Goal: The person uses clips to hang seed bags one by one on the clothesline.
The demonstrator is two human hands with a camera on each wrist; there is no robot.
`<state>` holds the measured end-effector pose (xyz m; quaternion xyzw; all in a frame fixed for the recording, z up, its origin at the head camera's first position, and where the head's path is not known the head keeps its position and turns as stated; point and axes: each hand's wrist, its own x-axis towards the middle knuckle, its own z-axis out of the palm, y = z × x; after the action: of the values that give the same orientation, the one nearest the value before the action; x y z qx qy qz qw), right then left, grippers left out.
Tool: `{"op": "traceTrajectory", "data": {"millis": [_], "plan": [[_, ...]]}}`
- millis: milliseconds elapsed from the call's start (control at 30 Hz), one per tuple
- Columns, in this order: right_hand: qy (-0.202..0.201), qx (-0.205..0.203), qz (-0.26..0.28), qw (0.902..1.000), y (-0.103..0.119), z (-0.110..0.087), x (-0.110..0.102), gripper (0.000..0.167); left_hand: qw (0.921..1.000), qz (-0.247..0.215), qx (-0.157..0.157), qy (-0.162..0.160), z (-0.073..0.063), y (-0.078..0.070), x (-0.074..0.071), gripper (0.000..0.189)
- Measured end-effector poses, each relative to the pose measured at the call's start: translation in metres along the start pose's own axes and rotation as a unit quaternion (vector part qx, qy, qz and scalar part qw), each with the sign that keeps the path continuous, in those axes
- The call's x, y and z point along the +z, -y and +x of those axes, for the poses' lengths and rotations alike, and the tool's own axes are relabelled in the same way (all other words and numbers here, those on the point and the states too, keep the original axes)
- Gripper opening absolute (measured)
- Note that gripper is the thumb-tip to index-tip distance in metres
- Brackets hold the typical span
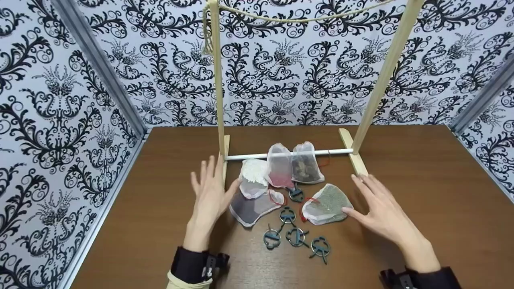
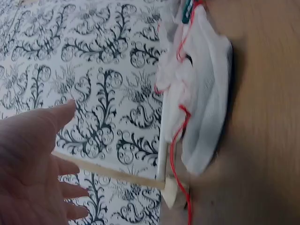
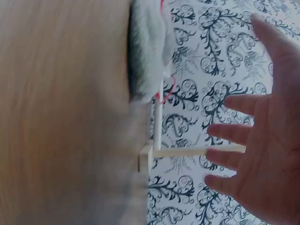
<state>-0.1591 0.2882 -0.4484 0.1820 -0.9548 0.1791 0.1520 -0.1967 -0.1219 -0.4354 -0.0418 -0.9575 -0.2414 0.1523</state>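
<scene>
Black bands [image 1: 188, 265] go round both wrists; the left hand [image 1: 208, 200] and the right hand [image 1: 385, 214] are spread wide and hold nothing; between them five little bags [image 1: 329, 204] lie on the table [image 1: 152, 224], two of them across the white bar [image 1: 249, 157]; green clips [image 1: 320, 246] lie nearer; it seems best to pinch each bag softly by its cloth; keep the red strings [image 1: 303, 218] clear of the clips.

Along the far edge of the brown worktop [image 1: 421, 180], the white backdrop [image 1: 289, 88] is patterned with black scrolls; whitish bags [image 1: 279, 160], red cords [image 1: 302, 213] and dark-green clips [image 1: 298, 237] are seen.
</scene>
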Motion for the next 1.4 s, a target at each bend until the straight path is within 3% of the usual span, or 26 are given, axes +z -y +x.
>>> {"op": "traceTrajectory", "data": {"millis": [133, 300, 533, 700, 800, 967, 1200, 1400], "plan": [[-0.014, -0.056, 0.012, 0.9983, 0.011, 0.002, 0.001, 0.07, 0.9954, -0.04, 0.087, -0.006, -0.003, -0.011, 0.003, 0.057], [0.033, -0.088, 0.021, 0.9954, 0.031, 0.002, 0.003, 0.05, 0.9827, -0.073, 0.154, 0.073, -0.009, -0.03, 0.01, 0.042], [0.158, -0.124, 0.065, 0.9774, 0.054, 0.0, 0.009, 0.038, 0.9673, -0.036, 0.183, 0.171, -0.018, -0.045, 0.021, 0.03], [0.226, -0.121, 0.082, 0.9631, 0.067, -0.003, 0.018, 0.046, 0.9642, 0.016, 0.194, 0.18, -0.022, -0.044, 0.027, 0.032], [0.247, -0.114, 0.074, 0.9596, 0.071, -0.005, 0.023, 0.05, 0.9601, 0.034, 0.211, 0.18, -0.023, -0.043, 0.032, 0.036], [0.225, -0.135, 0.06, 0.9631, 0.071, -0.007, 0.03, 0.044, 0.9561, 0.041, 0.226, 0.182, -0.024, -0.041, 0.042, 0.041], [0.175, -0.112, 0.032, 0.9777, 0.067, -0.004, 0.035, 0.043, 0.9669, 0.054, 0.184, 0.168, -0.024, -0.039, 0.045, 0.032], [0.133, -0.123, -0.01, 0.9833, 0.066, -0.005, 0.032, 0.031, 0.9706, 0.059, 0.195, 0.129, -0.024, -0.037, 0.046, 0.019]]}}
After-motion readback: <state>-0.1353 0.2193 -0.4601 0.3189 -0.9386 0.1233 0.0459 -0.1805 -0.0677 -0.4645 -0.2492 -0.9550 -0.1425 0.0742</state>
